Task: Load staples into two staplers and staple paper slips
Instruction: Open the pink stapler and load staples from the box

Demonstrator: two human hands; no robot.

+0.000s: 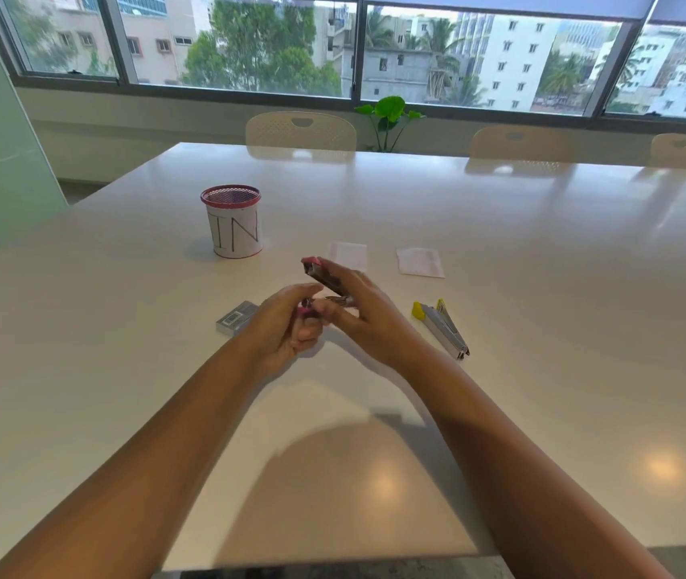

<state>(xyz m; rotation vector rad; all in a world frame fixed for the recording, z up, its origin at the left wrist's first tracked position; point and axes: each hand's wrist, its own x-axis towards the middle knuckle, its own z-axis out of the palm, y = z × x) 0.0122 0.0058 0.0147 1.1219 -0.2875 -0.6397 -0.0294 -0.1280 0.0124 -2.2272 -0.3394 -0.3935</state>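
Observation:
A pink stapler (319, 276) is held above the table with its top swung open. My left hand (287, 328) grips its pink base from below. My right hand (368, 315) lies over the raised top arm, fingers around it. A yellow stapler (443, 325) lies open on the table to the right of my hands. A small grey staple box (236, 318) sits just left of my left hand. Two white paper slips (348, 253) (420, 262) lie flat beyond the hands.
A red mesh cup (233, 221) wrapped in paper marked "IN" stands at the left rear. The white table (499, 411) stretches wide; its near edge is at the bottom. Chairs (300, 131) and a plant (389, 119) stand behind the far edge.

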